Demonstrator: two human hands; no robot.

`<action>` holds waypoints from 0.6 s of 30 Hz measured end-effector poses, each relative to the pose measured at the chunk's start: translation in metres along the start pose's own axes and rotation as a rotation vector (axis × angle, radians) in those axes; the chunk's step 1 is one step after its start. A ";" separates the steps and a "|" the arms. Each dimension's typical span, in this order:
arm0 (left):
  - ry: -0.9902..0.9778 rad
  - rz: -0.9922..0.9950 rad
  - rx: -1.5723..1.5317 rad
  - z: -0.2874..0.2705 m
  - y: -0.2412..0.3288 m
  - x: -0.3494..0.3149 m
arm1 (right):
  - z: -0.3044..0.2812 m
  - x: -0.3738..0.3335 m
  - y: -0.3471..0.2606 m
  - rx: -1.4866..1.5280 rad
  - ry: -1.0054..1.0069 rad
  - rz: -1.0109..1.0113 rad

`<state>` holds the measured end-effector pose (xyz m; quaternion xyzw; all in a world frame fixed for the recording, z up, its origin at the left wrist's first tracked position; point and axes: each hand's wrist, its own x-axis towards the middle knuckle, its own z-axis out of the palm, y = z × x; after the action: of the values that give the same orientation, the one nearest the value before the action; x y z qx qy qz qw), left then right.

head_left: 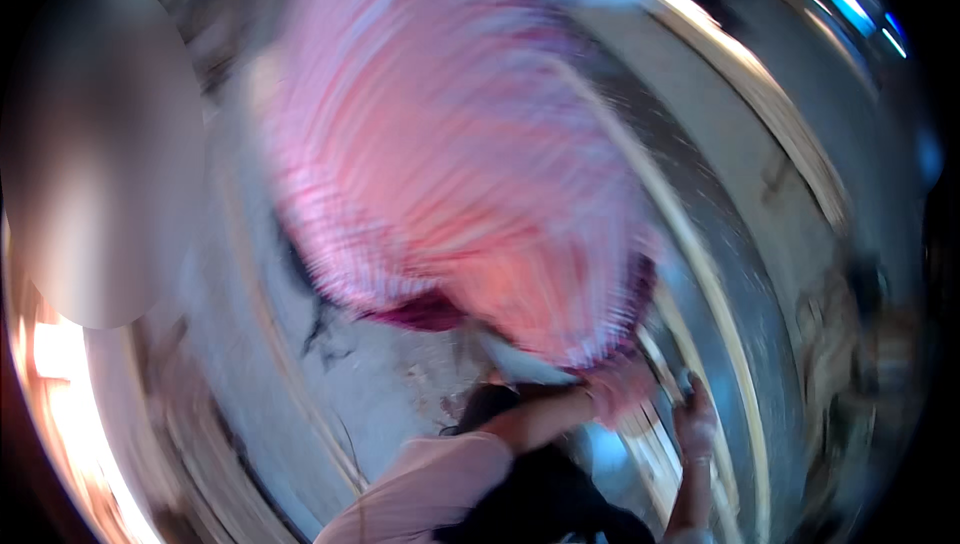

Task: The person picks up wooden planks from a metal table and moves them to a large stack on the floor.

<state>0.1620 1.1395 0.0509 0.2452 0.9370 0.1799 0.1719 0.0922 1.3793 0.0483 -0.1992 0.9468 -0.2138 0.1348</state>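
Observation:
The whole picture is smeared by motion. My left arm, in a pale pink sleeve, crosses in front of me to the right, and my left hand (618, 386) is a blur at the lower edge of a pink striped garment (450, 154). That garment is on another person close in front of me. Farther right is my right hand (695, 419), beside pale wood-like strips (650, 454); one finger or thumb seems to point up. Whether either hand grips a strip or the cloth is too blurred to tell.
A long pale strip (712, 289) curves down the right side. Beyond it lies a light board or beam (770, 84). Grey floor (400, 374) shows below the other person. Stacked brownish planks (200, 444) lie at lower left, near a bright glare. A blurred grey oval covers the upper left.

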 end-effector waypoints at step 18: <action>0.140 -0.074 0.134 0.026 0.029 0.051 | -0.124 0.033 0.153 -0.440 0.106 -0.004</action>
<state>0.1425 1.1961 0.0289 0.2080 0.9651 0.1269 0.0957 -0.0282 1.5358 0.0805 -0.2142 0.9760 -0.0126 0.0376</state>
